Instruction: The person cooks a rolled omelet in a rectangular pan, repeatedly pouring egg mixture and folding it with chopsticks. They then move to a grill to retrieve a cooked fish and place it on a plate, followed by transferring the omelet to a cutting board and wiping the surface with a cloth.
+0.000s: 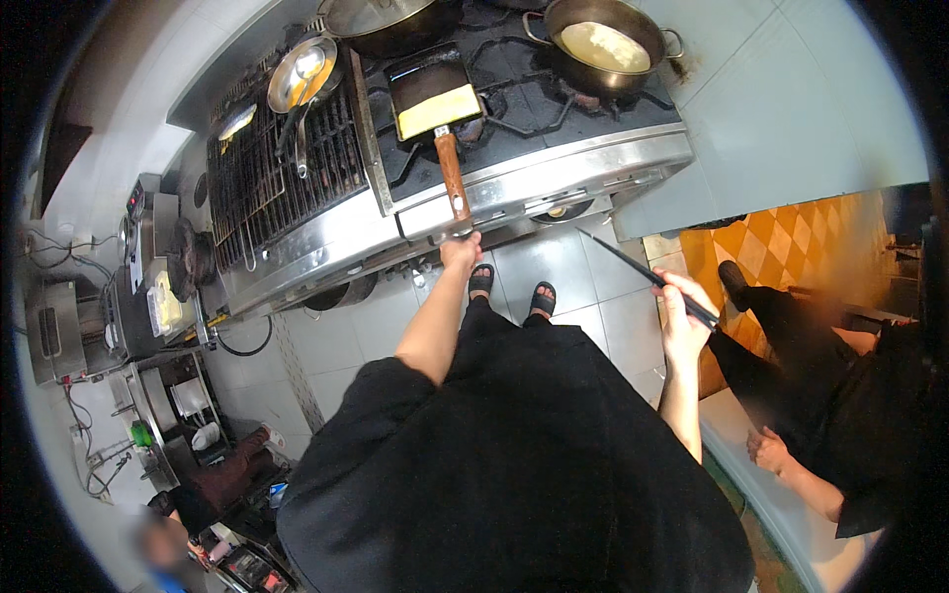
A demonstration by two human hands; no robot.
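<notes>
On the stove point(554, 158) sits a square black pan point(425, 71) with a wooden handle point(452, 173). A folded yellow egg layer point(438, 111) lies across the pan's near side. My left hand point(462, 250) is closed at the stove's front, just below the handle's end; what its fingers grip is hidden. In my right hand point(682, 306) is a pair of long black chopsticks point(623, 259), held over the floor right of the stove with the tips pointing up and left.
Left of the pan, a round pan point(302, 77) holding a ladle and orange liquid rests on a grill point(287, 163). A two-handled pan point(603, 74) with pale food stands at the back right. Another person's hand point(768, 451) is close on my right; another person is at lower left.
</notes>
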